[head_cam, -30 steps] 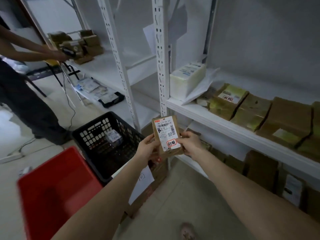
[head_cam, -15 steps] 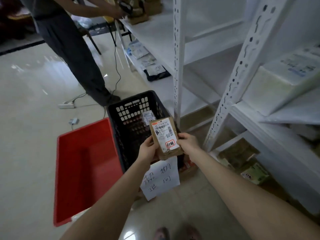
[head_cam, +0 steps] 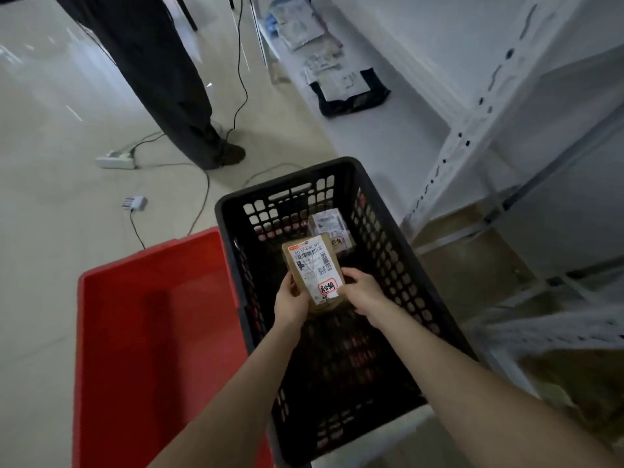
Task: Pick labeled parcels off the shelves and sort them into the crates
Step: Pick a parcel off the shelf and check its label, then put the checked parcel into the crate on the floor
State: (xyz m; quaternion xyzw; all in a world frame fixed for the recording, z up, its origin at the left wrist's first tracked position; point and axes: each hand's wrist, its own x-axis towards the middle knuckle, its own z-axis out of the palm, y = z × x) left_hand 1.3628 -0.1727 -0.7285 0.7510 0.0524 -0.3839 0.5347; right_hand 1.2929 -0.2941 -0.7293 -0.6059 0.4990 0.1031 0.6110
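Above the black crate (head_cam: 388, 251), the labeled parcel (head_cam: 312, 261) is being gripped at both lower sides, left hand (head_cam: 290, 305) at its seven o'clock, right hand (head_cam: 363, 293) at its four o'clock.

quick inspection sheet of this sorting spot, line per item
surface: pale glossy floor under both crates
job's things: labeled parcel held above the black crate, which holds a second parcel; red crate beside it, nothing seen inside
clutter: loose packets on the low shelf
hands: left hand and right hand both grip the parcel
cables: power strip, adapter, cords across the floor
surroundings: another person's legs; shelf upright
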